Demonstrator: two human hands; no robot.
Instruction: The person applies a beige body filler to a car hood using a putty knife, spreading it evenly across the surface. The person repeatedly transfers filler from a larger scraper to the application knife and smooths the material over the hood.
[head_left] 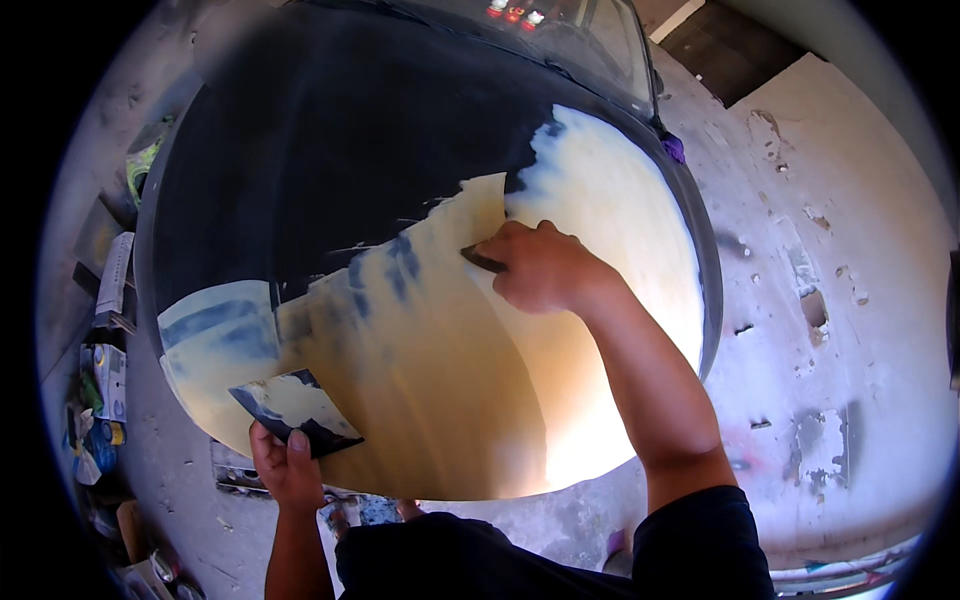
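Observation:
A car hood [360,130], black toward the windshield, has its near and right parts coated with smooth cream-coloured putty [430,380]. My right hand [545,268] is closed on a dark putty spreader [482,260], mostly covered by the fingers. The spreader's edge is at the coated surface, near the ragged border with the black paint. At the hood's near left edge, my left hand [286,468] grips a dark square putty board [320,436], thumb on top. A smear of cream putty [298,399] lies on the board.
Beyond the hood is the windshield [590,50] with small red and white figures behind it. Boxes and cans [105,385] line the floor at the left. To the right, the concrete floor [760,330] is stained and patchy.

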